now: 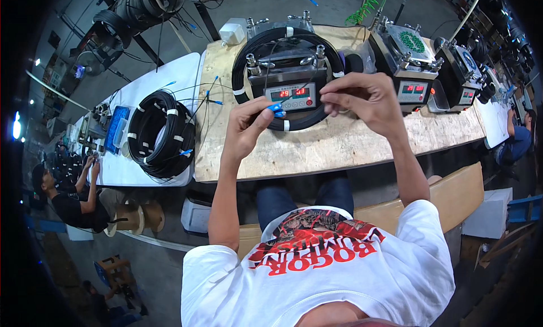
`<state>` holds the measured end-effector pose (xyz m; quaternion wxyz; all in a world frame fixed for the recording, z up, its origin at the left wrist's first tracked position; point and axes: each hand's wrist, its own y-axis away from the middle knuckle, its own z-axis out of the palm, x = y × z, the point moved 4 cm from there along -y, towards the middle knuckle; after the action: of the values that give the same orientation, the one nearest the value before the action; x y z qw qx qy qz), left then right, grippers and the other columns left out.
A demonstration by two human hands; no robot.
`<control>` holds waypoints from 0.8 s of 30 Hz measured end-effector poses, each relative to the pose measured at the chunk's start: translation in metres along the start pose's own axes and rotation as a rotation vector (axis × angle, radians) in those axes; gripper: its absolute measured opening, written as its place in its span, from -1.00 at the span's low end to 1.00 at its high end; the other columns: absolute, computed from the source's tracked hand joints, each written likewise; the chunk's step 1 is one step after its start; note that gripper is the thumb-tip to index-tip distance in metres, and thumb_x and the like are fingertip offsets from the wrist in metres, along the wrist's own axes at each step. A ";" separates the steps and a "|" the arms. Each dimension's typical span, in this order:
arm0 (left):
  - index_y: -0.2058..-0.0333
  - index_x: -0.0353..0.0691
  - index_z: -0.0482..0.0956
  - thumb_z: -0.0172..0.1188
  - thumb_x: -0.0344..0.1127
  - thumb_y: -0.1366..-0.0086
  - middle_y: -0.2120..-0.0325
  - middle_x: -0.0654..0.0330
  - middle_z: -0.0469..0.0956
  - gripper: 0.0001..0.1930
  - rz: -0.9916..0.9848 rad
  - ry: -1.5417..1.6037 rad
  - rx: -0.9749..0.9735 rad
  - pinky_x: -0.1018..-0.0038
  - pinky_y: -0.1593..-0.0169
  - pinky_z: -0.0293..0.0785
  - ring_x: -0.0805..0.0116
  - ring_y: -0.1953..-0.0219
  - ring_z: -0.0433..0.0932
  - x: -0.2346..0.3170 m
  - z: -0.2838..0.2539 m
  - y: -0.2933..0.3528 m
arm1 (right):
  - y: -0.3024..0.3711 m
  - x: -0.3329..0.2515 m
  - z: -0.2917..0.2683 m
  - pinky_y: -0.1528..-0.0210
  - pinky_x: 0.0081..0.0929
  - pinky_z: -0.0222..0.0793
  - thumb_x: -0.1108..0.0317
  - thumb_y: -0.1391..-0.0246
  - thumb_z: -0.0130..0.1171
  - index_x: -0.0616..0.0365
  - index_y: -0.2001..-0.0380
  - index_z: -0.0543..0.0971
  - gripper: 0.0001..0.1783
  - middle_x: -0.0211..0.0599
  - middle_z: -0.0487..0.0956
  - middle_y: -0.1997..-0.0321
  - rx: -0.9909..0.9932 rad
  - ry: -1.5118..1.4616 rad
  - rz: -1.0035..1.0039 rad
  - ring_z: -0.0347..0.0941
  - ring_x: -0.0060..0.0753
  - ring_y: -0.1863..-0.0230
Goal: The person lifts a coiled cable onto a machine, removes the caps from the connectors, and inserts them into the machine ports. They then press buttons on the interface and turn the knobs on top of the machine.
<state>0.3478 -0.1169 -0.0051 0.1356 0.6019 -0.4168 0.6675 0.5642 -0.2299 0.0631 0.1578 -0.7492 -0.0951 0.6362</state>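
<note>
My left hand [247, 127] pinches a small blue connector [276, 110] between thumb and fingertips, in front of a metal machine's control panel [291, 97] with a red lit display. My right hand [365, 100] is raised to the right of the panel, thumb and fingers pressed together. Whatever is between those fingertips, if anything, is too small to make out. A coil of black cable [239, 72], bound with white ties, rings the machine and passes behind both hands. The machine has metal clamp knobs [319, 54] on top.
More machines [413, 72] stand at the right on the plywood bench [339, 150]. On the white table [169, 81] at the left lie a stack of black cable coils [161, 134] with blue ends and a blue tray [117, 123]. A co-worker [73, 199] sits farther left.
</note>
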 end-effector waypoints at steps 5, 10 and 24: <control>0.21 -0.44 0.60 0.07 -0.41 -0.41 0.34 0.24 0.54 -0.80 0.125 0.054 0.061 0.66 0.36 0.24 0.60 0.39 0.38 -0.013 0.014 -0.009 | 0.024 0.042 -0.014 0.25 -0.58 0.53 0.55 -0.17 0.21 0.38 0.19 0.64 -0.84 -0.26 0.65 0.36 0.072 -0.087 0.121 0.59 -0.53 0.35; 0.18 -0.45 0.54 0.05 -0.45 -0.43 0.21 0.05 0.51 -0.84 0.044 0.257 0.216 0.56 0.12 0.39 0.36 0.19 0.49 -0.047 -0.004 0.015 | 0.081 0.114 -0.122 0.29 -0.56 0.50 0.45 -0.20 0.21 0.39 0.14 0.53 -0.77 -0.25 0.62 0.38 0.401 -0.038 0.215 0.57 -0.51 0.37; 0.24 -0.47 0.55 0.17 -0.30 -0.40 0.38 0.23 0.42 -0.74 -0.034 0.114 0.011 0.62 0.41 0.08 0.58 0.48 0.22 -0.038 0.029 0.003 | 0.252 0.281 -0.476 0.40 -0.51 0.59 0.50 0.15 0.27 0.30 0.43 0.71 -0.85 -0.19 0.66 0.55 1.504 0.360 0.495 0.63 -0.44 0.53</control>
<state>0.3749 -0.1281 -0.0429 0.1669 0.5707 -0.3944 0.7006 1.0660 -0.4233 -0.2194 0.4868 -0.5329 0.5530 0.4162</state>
